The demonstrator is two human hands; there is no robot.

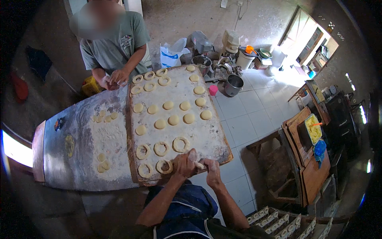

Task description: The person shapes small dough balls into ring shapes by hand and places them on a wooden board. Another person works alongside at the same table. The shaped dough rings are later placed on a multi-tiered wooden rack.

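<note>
At the near right edge of the floured board point(217, 139), my left hand point(185, 165) and my right hand point(211, 169) are both closed on a small piece of pale dough point(199, 164), held between them. Flattened dough rounds point(173, 119) and several dough rings point(161, 148) lie on this board, the rings nearest me just left of my hands. Beside it on the left, more small rounds point(101, 157) sit on the floury metal table point(67, 167).
A co-worker point(125, 47) stands across the table, hands together. Behind are buckets point(244, 59), a steel pot point(233, 84) and a white sack point(171, 55). At right, a wooden stand point(314, 175) holds a tray of yellow food point(312, 127); slatted racks point(286, 225) stand at lower right.
</note>
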